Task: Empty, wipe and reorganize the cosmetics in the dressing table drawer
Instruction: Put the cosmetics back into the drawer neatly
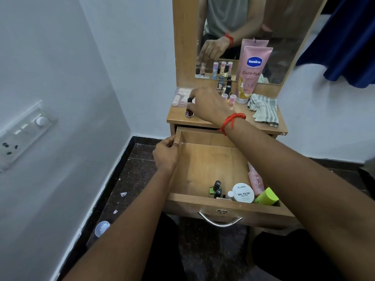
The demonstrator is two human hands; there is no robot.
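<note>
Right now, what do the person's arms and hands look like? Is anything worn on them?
Both forearms are bare, with no sleeves in view and no gloves. The right hand has a red thread wound several times round its wrist, with a loose end hanging down. The left hand has nothing on its wrist. No watch or ring shows on the parts in view.

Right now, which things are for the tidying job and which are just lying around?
For the job: drawer gripped by the left hand, dark red nail polish pinched by the right hand, Vaseline tube, checked cloth, wipes tub, pink bottle.
Just lying about: wall switch panel, blue fabric, round pale thing on the floor.
</note>
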